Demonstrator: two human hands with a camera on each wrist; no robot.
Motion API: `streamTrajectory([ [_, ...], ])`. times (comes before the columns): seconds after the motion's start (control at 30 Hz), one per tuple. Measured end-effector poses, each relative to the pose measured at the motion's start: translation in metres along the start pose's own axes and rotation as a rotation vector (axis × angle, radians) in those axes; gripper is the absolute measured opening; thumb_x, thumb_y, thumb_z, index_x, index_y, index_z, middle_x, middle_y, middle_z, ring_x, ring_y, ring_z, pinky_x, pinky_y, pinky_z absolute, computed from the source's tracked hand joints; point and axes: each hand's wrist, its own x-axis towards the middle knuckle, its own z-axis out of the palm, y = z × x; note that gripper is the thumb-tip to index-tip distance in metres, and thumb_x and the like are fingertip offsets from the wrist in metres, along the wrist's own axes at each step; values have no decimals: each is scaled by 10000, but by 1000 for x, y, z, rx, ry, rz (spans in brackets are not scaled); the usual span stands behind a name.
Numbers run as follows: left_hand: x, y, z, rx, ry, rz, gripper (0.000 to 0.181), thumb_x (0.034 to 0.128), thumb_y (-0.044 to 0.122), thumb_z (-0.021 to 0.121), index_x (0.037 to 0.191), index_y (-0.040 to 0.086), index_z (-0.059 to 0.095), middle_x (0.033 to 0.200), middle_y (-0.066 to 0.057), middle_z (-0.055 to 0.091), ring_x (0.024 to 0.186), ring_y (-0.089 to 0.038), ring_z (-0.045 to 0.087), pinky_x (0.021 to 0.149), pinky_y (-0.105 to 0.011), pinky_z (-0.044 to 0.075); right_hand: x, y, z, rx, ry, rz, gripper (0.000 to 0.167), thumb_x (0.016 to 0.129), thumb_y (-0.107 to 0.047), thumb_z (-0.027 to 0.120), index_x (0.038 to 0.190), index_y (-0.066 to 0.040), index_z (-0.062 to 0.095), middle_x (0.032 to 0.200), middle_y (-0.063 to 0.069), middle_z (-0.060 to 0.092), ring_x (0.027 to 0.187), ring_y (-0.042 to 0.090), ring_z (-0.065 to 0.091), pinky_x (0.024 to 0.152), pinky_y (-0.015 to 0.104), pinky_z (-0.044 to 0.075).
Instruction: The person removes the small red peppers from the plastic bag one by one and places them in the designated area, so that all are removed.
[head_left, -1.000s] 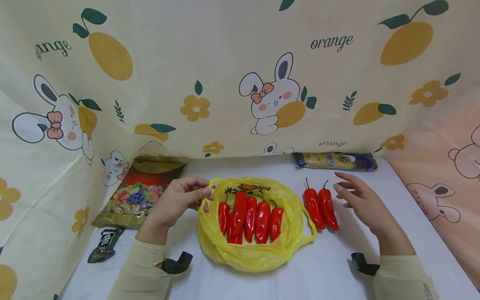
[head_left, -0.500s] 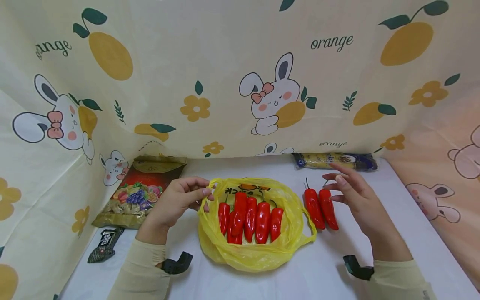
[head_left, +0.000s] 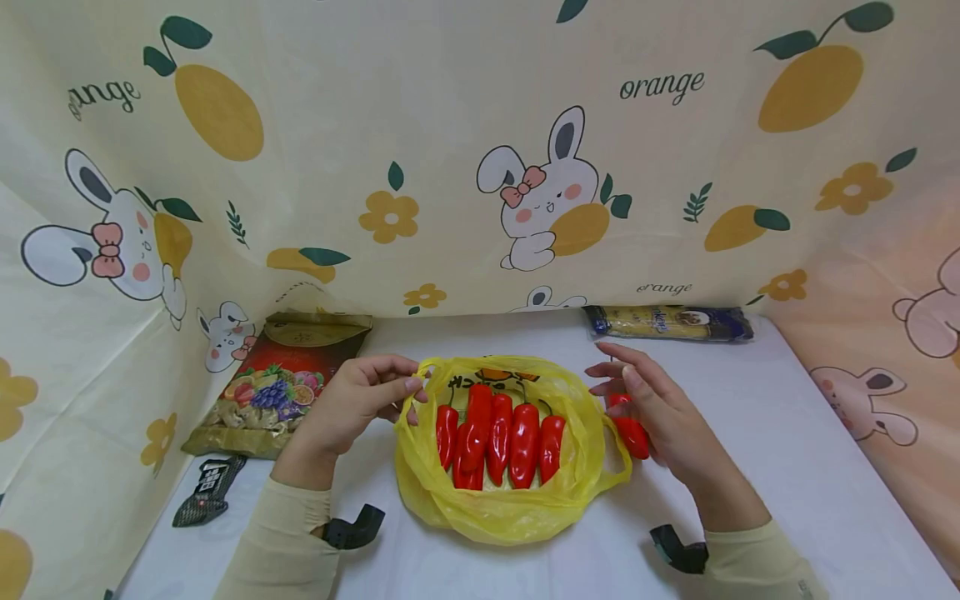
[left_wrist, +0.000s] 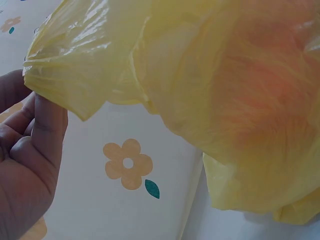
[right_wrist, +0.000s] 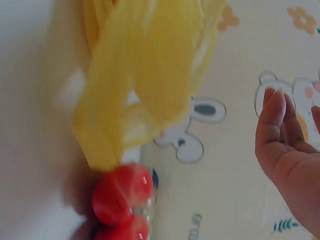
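1. Yellow plastic should handle light and limp, we judge; the bag [head_left: 487, 521], on the tabletop [head_left: 772, 433], is best taken by its handle [head_left: 618, 477].
2. Peppers [head_left: 525, 442] inside look firm but slick; we would grip each round its middle.
3. Red, glossy and tapered, they lie clustered, with two loose peppers [right_wrist: 122, 192] just beside the bag.
4. We see the left hand [head_left: 360, 404] pinching the bag's edge, the right hand [head_left: 663, 417], fingers relaxed, empty near the loose peppers.
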Motion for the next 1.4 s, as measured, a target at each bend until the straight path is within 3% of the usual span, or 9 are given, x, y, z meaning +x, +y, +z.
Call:
streamTrajectory([
  [0.3,-1,0,0,-2,0,1,210,1088,12,641,1231,-135,689,998,-193,751,712,-226,742,681,-312,602,4,10,29,55,-134,9,483,1190,-260,353,1642,-121,448,1433,254,570,1267,477,587,965,497,572],
  [0.47,0,0,-1,-3,2,8,206,1088,12,642,1224,-135,691,997,-195,753,709,-229,743,674,-311,599,7,16,46,75,-171,16,474,1172,-204,428,1632,-93,453,1429,271,569,1268,535,564,963,516,577],
  [0.6,0,1,-1,-5,5,10,202,1088,11,640,1220,-134,690,995,-199,758,708,-233,742,667,-307,596,9,19,59,60,-194,49,505,1140,-231,550,1629,-132,476,1474,270,552,1308,518,554,973,530,576],
  [0.8,0,1,0,-2,-2,4,204,1085,10,644,1225,-131,690,995,-199,748,710,-228,744,669,-303,591,17,19,76,-68,-227,95,584,1073,-333,698,1617,-239,507,1481,189,581,1302,378,573,940,508,592],
  [1.13,-1,2,0,-5,-8,8,208,1082,3,648,1231,-136,690,987,-196,740,711,-220,746,665,-296,586,42,14,99,-310,-380,144,633,1059,-425,730,1626,-240,516,1395,47,625,1232,274,600,943,514,581],
  [1.3,-2,3,1,-14,-4,4,211,1080,-3,646,1232,-144,684,985,-193,743,706,-215,744,663,-295,588,51,14,113,-472,-409,166,651,1043,-500,725,1616,-249,546,1492,101,566,1311,331,567,1025,629,524],
  [1.4,-1,3,1,-17,-2,0,214,1081,1,647,1234,-144,685,987,-194,746,704,-215,741,665,-295,588,56,13,119,-560,-417,181,651,1035,-536,718,1617,-296,553,1458,159,546,1256,362,571,994,642,532],
])
